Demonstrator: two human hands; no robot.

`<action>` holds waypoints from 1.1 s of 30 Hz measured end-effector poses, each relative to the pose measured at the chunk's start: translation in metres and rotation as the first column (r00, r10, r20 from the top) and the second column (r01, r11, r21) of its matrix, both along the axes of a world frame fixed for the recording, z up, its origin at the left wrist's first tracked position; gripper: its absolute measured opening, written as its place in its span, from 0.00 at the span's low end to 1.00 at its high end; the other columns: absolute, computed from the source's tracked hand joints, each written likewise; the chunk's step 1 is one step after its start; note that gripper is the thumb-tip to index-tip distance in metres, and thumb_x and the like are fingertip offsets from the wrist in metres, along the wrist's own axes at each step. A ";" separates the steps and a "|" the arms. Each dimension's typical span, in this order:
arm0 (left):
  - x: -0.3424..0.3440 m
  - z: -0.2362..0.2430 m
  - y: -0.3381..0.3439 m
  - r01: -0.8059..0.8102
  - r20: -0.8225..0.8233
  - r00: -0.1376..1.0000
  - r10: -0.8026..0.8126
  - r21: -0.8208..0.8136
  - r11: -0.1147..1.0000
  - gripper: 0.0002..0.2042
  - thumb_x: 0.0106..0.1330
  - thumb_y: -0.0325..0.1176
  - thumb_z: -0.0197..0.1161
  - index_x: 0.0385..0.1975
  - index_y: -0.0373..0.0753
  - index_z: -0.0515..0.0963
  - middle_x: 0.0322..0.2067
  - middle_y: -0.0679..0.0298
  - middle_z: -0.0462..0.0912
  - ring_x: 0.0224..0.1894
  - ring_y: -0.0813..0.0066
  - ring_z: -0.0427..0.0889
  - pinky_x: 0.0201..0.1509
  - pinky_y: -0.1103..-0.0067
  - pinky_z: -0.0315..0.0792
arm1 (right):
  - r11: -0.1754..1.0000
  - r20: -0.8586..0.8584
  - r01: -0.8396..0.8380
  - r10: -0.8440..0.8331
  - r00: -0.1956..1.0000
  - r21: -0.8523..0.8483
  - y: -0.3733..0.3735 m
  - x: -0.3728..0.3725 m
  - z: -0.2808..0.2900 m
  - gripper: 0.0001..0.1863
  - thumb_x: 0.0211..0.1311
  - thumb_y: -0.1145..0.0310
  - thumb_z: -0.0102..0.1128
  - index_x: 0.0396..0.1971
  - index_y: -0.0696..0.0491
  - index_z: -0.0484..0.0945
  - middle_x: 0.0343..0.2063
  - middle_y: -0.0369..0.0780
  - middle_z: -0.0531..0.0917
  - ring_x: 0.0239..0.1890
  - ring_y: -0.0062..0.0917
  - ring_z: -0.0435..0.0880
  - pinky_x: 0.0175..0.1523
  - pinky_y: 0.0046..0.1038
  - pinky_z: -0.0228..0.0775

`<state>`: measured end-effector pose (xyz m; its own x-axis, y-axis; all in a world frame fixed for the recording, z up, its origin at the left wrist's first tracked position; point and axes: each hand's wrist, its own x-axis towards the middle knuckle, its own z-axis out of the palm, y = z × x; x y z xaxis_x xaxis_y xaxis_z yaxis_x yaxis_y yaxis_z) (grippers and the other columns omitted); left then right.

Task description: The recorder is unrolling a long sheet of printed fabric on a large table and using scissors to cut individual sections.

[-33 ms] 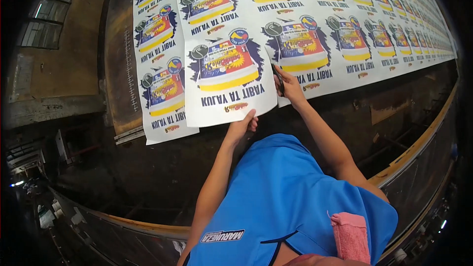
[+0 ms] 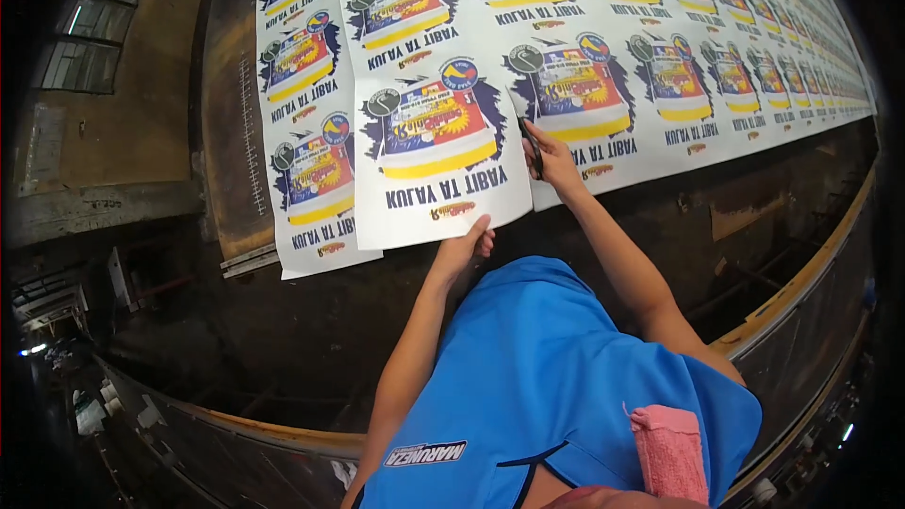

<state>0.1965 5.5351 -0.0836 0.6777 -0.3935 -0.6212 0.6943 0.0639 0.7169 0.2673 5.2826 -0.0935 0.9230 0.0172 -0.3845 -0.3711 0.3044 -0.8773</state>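
Observation:
A white printed sheet (image 2: pixel 429 193) with a colourful repeated design has a strip partly cut free along its right side. My left hand (image 2: pixel 464 250) pinches the lower edge of this strip between thumb and fingers, lifting it a little. To the right, my right hand (image 2: pixel 558 168) is closed round dark-handled scissors (image 2: pixel 534 153). They sit in the slit between the strip and the larger printed sheet (image 2: pixel 650 127); their blades are mostly hidden. Left of the raised strip, another printed strip (image 2: pixel 316 240) lies partly under it.
A worn brown table edge (image 2: pixel 231 146) with a ruler-like scale runs along the left. Dark framework (image 2: pixel 283 339) lies between the printed sheets and a curved, yellowish-edged rail (image 2: pixel 754 320) nearer me. A pink cloth (image 2: pixel 669 452) rests on my blue shirt.
The held strip's lower edge sits very slightly lower. Both hands stay in nearly the same place, with the same grips.

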 end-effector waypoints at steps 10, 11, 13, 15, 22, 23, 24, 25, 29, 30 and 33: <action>0.014 0.042 0.004 -0.033 -0.151 0.988 0.046 0.087 0.996 0.10 0.73 0.37 0.63 0.36 0.34 0.78 0.26 0.61 0.81 0.25 0.77 0.80 0.32 0.80 0.76 | 1.000 0.038 0.002 -0.003 0.999 0.026 -0.017 0.238 -0.042 0.30 0.70 0.63 0.63 0.69 0.52 0.67 0.25 0.29 0.79 0.21 0.11 0.73 0.26 0.17 0.64; 0.016 0.047 0.005 -0.016 -0.148 0.989 0.030 0.094 0.995 0.10 0.73 0.36 0.62 0.36 0.34 0.78 0.26 0.61 0.81 0.25 0.76 0.80 0.32 0.80 0.76 | 1.000 0.035 -0.001 0.001 0.999 -0.004 -0.018 0.263 -0.044 0.31 0.69 0.62 0.64 0.69 0.52 0.67 0.25 0.28 0.79 0.21 0.11 0.73 0.26 0.17 0.63; 0.018 0.057 0.004 -0.039 -0.182 0.982 0.056 0.095 0.995 0.08 0.73 0.34 0.62 0.37 0.34 0.78 0.26 0.61 0.81 0.25 0.76 0.80 0.32 0.79 0.76 | 0.998 0.049 -0.013 0.016 0.999 -0.054 -0.022 0.311 -0.050 0.32 0.67 0.59 0.66 0.69 0.49 0.69 0.22 0.26 0.77 0.20 0.10 0.72 0.25 0.16 0.60; 0.020 0.064 0.002 -0.044 -0.182 0.981 0.065 0.119 0.992 0.11 0.73 0.36 0.63 0.36 0.33 0.78 0.26 0.61 0.81 0.27 0.75 0.81 0.34 0.78 0.76 | 0.997 0.047 -0.018 0.022 0.999 -0.073 -0.024 0.360 -0.063 0.30 0.67 0.58 0.67 0.67 0.47 0.72 0.21 0.26 0.76 0.20 0.10 0.71 0.26 0.16 0.60; 0.015 0.064 -0.003 -0.096 -0.279 0.949 0.148 0.193 0.977 0.10 0.72 0.34 0.63 0.40 0.33 0.78 0.27 0.61 0.81 0.27 0.76 0.80 0.34 0.80 0.76 | 0.987 0.104 0.030 -0.013 0.995 -0.160 -0.020 0.551 -0.115 0.22 0.68 0.69 0.63 0.62 0.52 0.77 0.35 0.29 0.85 0.28 0.10 0.79 0.30 0.16 0.67; 0.013 0.064 -0.003 -0.101 -0.282 0.947 0.155 0.198 0.975 0.10 0.73 0.35 0.63 0.40 0.33 0.77 0.27 0.61 0.81 0.27 0.76 0.80 0.35 0.80 0.75 | 0.989 0.101 0.031 -0.017 0.995 -0.145 -0.021 0.576 -0.117 0.22 0.69 0.71 0.61 0.62 0.53 0.77 0.36 0.30 0.86 0.29 0.10 0.79 0.31 0.16 0.68; 0.011 0.063 -0.003 -0.117 -0.267 0.949 0.164 0.186 0.976 0.10 0.73 0.35 0.62 0.41 0.33 0.77 0.27 0.61 0.81 0.28 0.76 0.80 0.35 0.80 0.75 | 0.978 0.119 0.048 -0.024 0.993 -0.201 -0.021 0.601 -0.116 0.21 0.69 0.71 0.59 0.61 0.51 0.78 0.37 0.31 0.87 0.29 0.11 0.79 0.31 0.17 0.68; 0.009 0.062 -0.002 -0.134 -0.255 0.951 0.176 0.173 0.976 0.10 0.73 0.35 0.62 0.41 0.33 0.77 0.28 0.61 0.81 0.28 0.76 0.80 0.35 0.80 0.75 | 0.961 0.117 0.068 -0.038 0.992 -0.267 -0.019 0.623 -0.115 0.20 0.70 0.72 0.57 0.61 0.49 0.79 0.38 0.32 0.88 0.28 0.12 0.80 0.30 0.18 0.69; 0.000 0.058 -0.003 -0.205 -0.269 0.932 0.243 0.162 0.965 0.10 0.74 0.35 0.61 0.42 0.33 0.77 0.28 0.62 0.81 0.29 0.76 0.80 0.36 0.80 0.75 | 0.820 0.234 0.043 0.113 0.966 -0.571 -0.023 0.685 -0.093 0.16 0.70 0.64 0.56 0.55 0.42 0.83 0.33 0.33 0.86 0.24 0.14 0.79 0.25 0.20 0.65; -0.002 0.057 -0.004 -0.219 -0.279 0.925 0.259 0.165 0.962 0.11 0.74 0.35 0.61 0.42 0.32 0.77 0.28 0.62 0.81 0.29 0.76 0.80 0.36 0.79 0.75 | 0.870 0.225 0.023 0.102 0.969 -0.493 -0.023 0.699 -0.083 0.16 0.70 0.61 0.56 0.54 0.41 0.84 0.28 0.32 0.85 0.22 0.14 0.79 0.22 0.20 0.63; -0.010 0.045 -0.009 -0.298 -0.244 0.911 0.331 0.162 0.941 0.12 0.75 0.37 0.60 0.43 0.31 0.77 0.29 0.61 0.82 0.30 0.76 0.81 0.37 0.79 0.76 | 0.893 0.213 0.018 0.087 0.973 -0.450 -0.026 0.714 -0.066 0.18 0.71 0.63 0.52 0.55 0.46 0.83 0.22 0.33 0.83 0.21 0.15 0.80 0.21 0.19 0.64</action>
